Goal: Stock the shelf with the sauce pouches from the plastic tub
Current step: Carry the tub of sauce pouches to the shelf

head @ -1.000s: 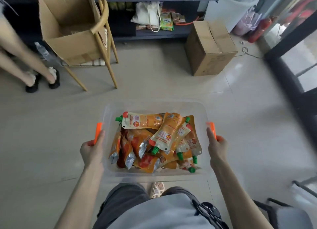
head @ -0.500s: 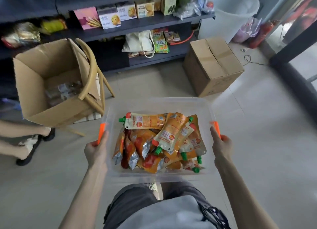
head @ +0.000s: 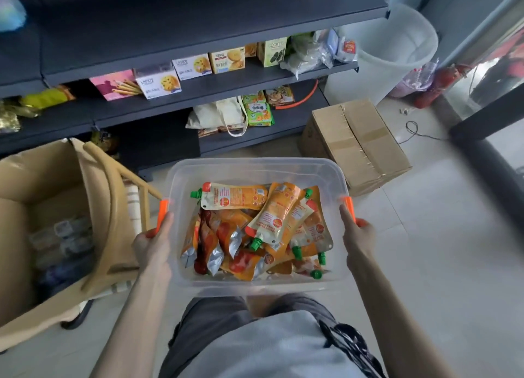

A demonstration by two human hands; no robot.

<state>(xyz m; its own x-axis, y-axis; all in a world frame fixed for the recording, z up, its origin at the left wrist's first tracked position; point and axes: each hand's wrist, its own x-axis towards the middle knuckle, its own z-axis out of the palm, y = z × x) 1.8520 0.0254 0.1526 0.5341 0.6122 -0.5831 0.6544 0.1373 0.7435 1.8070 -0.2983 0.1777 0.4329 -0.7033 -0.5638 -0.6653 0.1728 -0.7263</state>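
Observation:
I carry a clear plastic tub [head: 255, 166] in front of my waist. Several orange sauce pouches [head: 256, 224] with green caps lie piled inside it. My left hand [head: 154, 243] grips the tub's orange left handle. My right hand [head: 357, 233] grips the orange right handle. A dark grey shelf unit [head: 198, 17] stands ahead; its wide upper board is bare where I can see it.
Cookie boxes [head: 158, 81] line a middle shelf, and bags and snack packs [head: 256, 112] sit on the lowest one. An open cardboard box [head: 37, 179] rests on a wooden chair [head: 113, 190] at left. A taped box [head: 357, 142] and a white bin [head: 394, 46] stand at right.
I have moved closer to the shelf with the tub. The shelf now fills the top of the view, and the other person's legs have left the frame.

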